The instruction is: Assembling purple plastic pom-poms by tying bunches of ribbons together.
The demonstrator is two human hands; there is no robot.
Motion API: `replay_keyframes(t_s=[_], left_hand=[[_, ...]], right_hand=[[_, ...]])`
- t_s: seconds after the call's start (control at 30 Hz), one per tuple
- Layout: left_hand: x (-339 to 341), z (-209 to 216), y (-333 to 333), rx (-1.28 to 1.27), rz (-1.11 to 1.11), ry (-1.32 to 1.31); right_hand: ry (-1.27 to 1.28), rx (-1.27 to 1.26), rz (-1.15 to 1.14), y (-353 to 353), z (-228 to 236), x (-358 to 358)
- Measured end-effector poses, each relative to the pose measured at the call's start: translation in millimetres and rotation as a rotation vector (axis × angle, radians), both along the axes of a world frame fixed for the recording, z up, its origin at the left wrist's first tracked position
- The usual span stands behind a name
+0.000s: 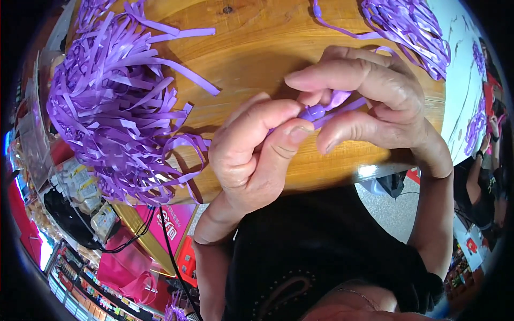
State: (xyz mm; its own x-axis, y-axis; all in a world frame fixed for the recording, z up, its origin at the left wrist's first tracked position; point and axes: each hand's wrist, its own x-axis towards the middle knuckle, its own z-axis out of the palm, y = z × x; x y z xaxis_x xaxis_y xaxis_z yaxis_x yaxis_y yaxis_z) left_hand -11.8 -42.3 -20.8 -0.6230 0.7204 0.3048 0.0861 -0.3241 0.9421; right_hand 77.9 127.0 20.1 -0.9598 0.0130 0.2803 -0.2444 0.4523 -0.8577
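Over the wooden table, my left hand (254,144) pinches a small, shiny purple buckle-like piece (312,112) between thumb and index finger. From it a flat purple ribbon (350,104) runs right into the curled fingers of my right hand (369,99). The right thumb and index finger are spread apart beside the buckle piece, and the ribbon passes between them toward the palm. How the other right fingers grip it is partly hidden.
A large heap of cut purple ribbons (118,101) covers the table's left side. Looped purple ribbons (409,32) lie at the far right of the wooden table (257,48). A white marbled surface (455,80) adjoins on the right. Black cables (166,241) hang below left.
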Motion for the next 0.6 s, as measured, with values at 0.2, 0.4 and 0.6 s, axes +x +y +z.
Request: replay_keyframes(t_s=[0.2, 0.4, 0.6], left_hand=[[-4, 4, 1, -0.023, 0.038, 0.057], [-3, 12, 1, -0.097, 0.131, 0.338], [-2, 14, 0, -0.129, 0.133, 0.476]], right_hand=[[0.155, 0.161, -0.078, 6, -5, 0], [0.372, 0.356, -0.114, 3, -2, 0], [0.366, 0.294, -0.041, 4, -2, 2]])
